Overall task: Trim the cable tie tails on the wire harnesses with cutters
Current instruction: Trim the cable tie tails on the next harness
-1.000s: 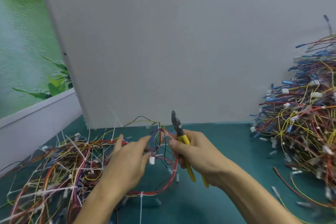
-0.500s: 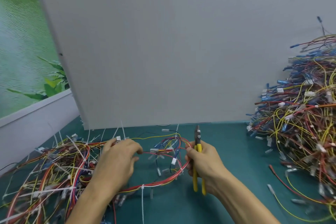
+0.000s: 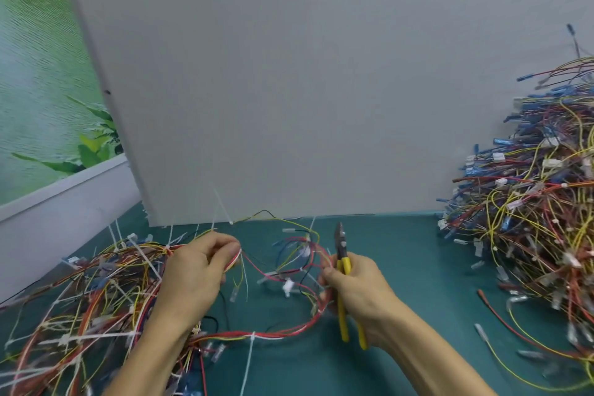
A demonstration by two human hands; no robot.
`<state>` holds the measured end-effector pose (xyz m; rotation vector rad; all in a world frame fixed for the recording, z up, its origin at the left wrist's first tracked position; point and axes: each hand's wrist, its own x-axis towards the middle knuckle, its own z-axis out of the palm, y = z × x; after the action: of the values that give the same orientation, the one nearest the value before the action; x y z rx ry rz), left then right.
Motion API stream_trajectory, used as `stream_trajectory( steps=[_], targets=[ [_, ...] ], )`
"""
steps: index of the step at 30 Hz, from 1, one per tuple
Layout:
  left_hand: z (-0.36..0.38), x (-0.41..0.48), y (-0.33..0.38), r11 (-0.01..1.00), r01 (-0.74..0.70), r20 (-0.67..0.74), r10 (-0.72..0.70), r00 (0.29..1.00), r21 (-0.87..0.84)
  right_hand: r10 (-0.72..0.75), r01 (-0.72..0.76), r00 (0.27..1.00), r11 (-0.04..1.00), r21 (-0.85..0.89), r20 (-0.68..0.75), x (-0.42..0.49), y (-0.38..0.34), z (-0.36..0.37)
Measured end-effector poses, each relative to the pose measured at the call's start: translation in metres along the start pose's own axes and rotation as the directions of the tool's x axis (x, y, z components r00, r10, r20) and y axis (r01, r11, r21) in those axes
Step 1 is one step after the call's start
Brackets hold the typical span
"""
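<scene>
Grey board (image 3: 321, 74): upright, fills the centre and upper right of the frame, lower edge resting on the table. Green landscape print (image 3: 38, 74): upper left, above a white ledge (image 3: 64, 202). Teal tabletop (image 3: 418, 267): runs across the lower part of the frame. Right-hand heap (image 3: 530, 219): tall tangle of blue, yellow and red wire harnesses with white connectors, at the right edge, against the board. Left-hand heap (image 3: 80, 299): flatter spread of red, orange and yellow harnesses at lower left, many long white tie tails sticking out of it. Harness (image 3: 289, 333): one loop mainly of red wires, low centre, between the two hands; its lower run lies on the table, its upper part is lifted. Left hand (image 3: 193, 276): centre left, fingers curled, pinching wires of this harness between thumb and fingertips. Right hand (image 3: 363, 292): centre right, wrapped round the handles of the cutters (image 3: 342, 262), thumb close against the loop's right side. Cutters: yellow handles, dark head pointing up, just beside the loop; the blades appear closed, though blur makes this uncertain. Cable tie tail (image 3: 247, 360): white, uncut, trailing from a tie on the loop's lower run toward the bottom of the frame.
</scene>
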<state>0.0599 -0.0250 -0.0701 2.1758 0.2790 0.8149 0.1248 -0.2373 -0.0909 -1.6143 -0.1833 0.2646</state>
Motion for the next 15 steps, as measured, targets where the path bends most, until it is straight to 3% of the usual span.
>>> stream_trajectory(
  steps=[2, 5, 10, 13, 15],
  targets=[
    [0.001, 0.001, 0.003, 0.999, 0.033, 0.038, -0.031, 0.999, -0.041, 0.038, -0.039, 0.999, 0.999, 0.02, 0.039, -0.001, 0.0, 0.005],
    [0.003, -0.003, 0.004, 0.978, -0.082, 0.161, 0.05, 0.986, 0.194, 0.026, -0.03, 0.998, 0.995, 0.093, 0.049, -0.002, -0.004, 0.011],
    [0.012, -0.009, 0.0, 0.737, -0.174, 0.091, 0.152, 0.984, 0.653, -0.007, -0.002, 0.997, 0.994, 0.109, 0.076, -0.003, -0.005, 0.007],
    [0.019, -0.01, 0.0, 0.608, -0.329, 0.183, 0.291, 0.939, 0.722, -0.005, -0.003, 0.996, 0.996, 0.085, 0.092, -0.004, -0.003, 0.003],
    [0.022, -0.011, -0.001, 0.577, -0.409, 0.255, 0.33, 0.909, 0.707, -0.01, 0.001, 0.995, 0.996, 0.094, 0.1, -0.005, -0.002, 0.003]
  ],
)
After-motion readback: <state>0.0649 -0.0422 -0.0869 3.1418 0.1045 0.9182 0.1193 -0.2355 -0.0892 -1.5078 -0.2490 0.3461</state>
